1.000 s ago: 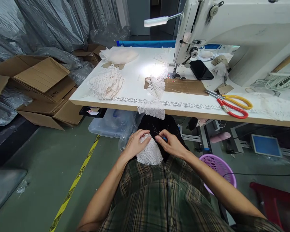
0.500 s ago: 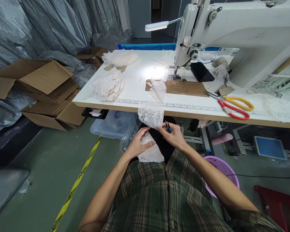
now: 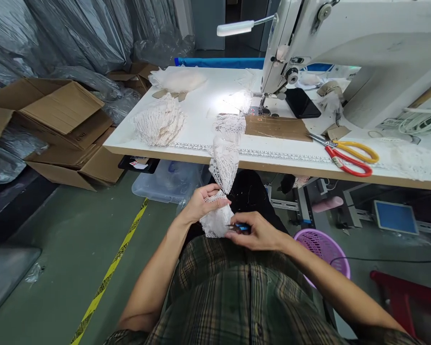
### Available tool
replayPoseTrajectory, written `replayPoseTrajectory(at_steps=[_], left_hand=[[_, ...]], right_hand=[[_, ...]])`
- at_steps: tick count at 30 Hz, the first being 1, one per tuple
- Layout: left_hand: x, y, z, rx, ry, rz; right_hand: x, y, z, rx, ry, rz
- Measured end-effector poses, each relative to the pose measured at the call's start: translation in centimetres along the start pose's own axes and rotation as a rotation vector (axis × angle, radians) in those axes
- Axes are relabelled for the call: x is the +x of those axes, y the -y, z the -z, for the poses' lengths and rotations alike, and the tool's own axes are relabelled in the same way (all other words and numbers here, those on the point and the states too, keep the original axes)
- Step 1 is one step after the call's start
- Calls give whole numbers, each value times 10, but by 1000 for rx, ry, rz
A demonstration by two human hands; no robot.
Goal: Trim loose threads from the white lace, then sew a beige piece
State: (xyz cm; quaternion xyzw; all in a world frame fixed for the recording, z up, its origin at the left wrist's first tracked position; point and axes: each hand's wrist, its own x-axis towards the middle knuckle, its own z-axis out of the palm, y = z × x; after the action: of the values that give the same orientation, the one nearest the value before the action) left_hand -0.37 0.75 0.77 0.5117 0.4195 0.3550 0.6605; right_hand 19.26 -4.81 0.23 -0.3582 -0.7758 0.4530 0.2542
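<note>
A strip of white lace (image 3: 225, 163) runs from the sewing machine's bed over the table edge and down to my lap. My left hand (image 3: 203, 205) pinches it between thumb and fingers where it narrows. Below that grip the lower piece of lace hangs over my lap. My right hand (image 3: 257, 232) is closed around small blue-handled thread snips (image 3: 241, 227), their tips pointing left at the edge of the lower lace. Whether the right fingers also touch the lace, I cannot tell. Behind the hands stands the white sewing machine (image 3: 285, 62), its needle area beside the lace's upper end.
Scissors (image 3: 348, 155) with red and yellow handles lie on the white table (image 3: 197, 120). A black phone (image 3: 302, 103) rests beside the machine. Piled lace (image 3: 159, 120) sits at the left. Cardboard boxes (image 3: 61, 112) stand left of the table, and a purple basket (image 3: 323, 247) is at lower right.
My right hand has moved down from the upper lace to the lower piece, bringing the snips with it. The lace strip now hangs narrower and more bunched. My left hand has shifted slightly.
</note>
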Motion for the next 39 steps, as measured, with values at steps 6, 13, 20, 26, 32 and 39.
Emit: replayPoseTrajectory(at_steps=[6,13,20,26,32,39], left_hand=[[-2,5,3,193,-82,-63],[-6,1,0,228,-73,-101],[-6,-1,-1,210,-106,-112],[-3,4,-3,148,-116,-91],[-1,5,-7,51,-103,-22],[-2,4,-9,-4,-115,16]], right_hand=[[19,-16,15,65,-218,-139],[34,-14,18,-11,-232,-127],[44,-7,20,-117,-212,-66],[50,-10,11,-66,-256,-134],[48,-15,8,-72,-270,-176],[48,-16,13,49,-207,-144]])
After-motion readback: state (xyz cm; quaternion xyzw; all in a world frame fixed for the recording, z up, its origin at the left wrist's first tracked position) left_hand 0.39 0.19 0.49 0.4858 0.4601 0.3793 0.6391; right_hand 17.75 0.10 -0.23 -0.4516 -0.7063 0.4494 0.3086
